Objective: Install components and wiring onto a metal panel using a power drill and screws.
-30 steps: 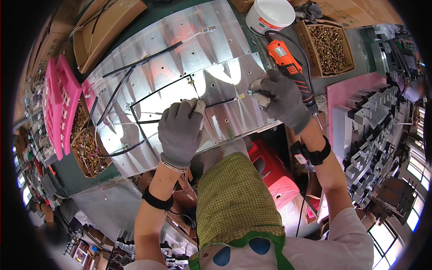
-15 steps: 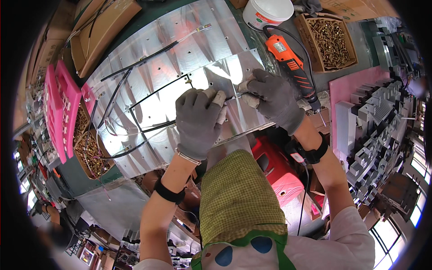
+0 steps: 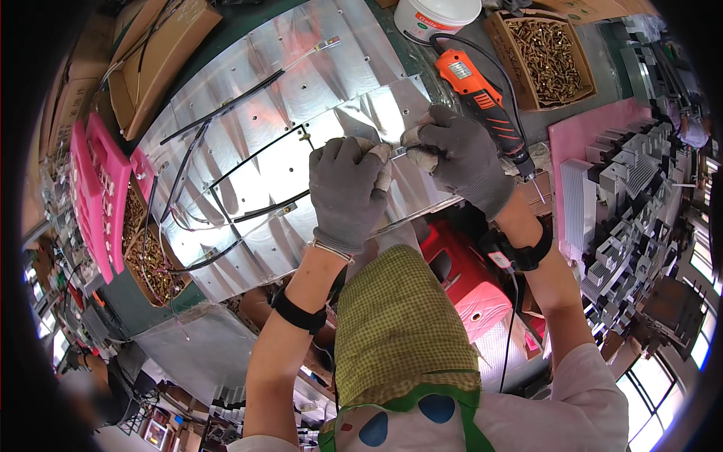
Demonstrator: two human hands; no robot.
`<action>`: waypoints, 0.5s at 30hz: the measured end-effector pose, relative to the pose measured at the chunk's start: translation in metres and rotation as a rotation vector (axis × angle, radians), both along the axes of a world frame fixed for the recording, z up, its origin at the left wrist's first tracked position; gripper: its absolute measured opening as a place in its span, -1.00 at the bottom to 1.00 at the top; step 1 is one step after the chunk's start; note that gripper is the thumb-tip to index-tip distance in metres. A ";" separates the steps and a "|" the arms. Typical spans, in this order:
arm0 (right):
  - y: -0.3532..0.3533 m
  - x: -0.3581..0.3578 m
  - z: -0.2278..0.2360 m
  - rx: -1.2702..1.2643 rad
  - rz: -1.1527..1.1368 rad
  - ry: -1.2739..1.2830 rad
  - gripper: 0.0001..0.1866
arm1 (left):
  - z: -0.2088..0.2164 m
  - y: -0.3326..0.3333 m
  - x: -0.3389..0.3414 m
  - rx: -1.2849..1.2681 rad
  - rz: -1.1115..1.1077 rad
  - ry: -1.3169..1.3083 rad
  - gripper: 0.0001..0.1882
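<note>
Both of my hands wear grey gloves and meet over the shiny metal plate (image 3: pixel 267 260) on the bench. My left hand (image 3: pixel 346 192) is closed in a pinch, with a black-sleeved cable (image 3: pixel 273 209) running into it from the left. A small silvery connector (image 3: pixel 398 153) shows between my two sets of fingertips. From the other side, my right hand (image 3: pixel 465 162) pinches this connector, its fingers curled. The fingertips hide most of the join. More thin cables with black sleeves (image 3: pixel 181 162) lie across the plate at the left.
An orange and black power screwdriver (image 3: pixel 478 94) lies right of the plate, near a box of screws (image 3: pixel 546 64) and a white bucket (image 3: pixel 429 16). Finned metal heat sinks (image 3: pixel 602 192) stand farther right. Pink foam pieces (image 3: pixel 94 192) and another screw box (image 3: pixel 154 264) sit left.
My left hand has shifted right over the plate, closer to my right hand. The small connector between the fingertips now shows more plainly. The whole view has shifted slightly.
</note>
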State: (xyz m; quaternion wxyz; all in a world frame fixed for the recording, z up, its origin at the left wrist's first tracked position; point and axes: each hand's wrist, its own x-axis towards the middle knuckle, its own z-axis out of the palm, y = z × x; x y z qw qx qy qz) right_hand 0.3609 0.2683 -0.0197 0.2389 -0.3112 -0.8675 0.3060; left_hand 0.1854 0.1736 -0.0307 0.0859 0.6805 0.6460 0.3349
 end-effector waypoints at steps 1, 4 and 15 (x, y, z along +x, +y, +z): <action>-0.001 -0.001 0.000 -0.001 -0.003 0.001 -0.78 | 0.000 0.000 0.000 -0.010 0.007 0.012 -0.82; -0.004 -0.002 0.003 0.015 -0.055 -0.034 -0.79 | -0.001 0.000 0.000 -0.009 0.008 0.009 -0.81; -0.008 -0.004 0.005 0.077 -0.089 -0.100 -0.83 | 0.003 0.001 0.000 -0.021 0.006 -0.030 -0.80</action>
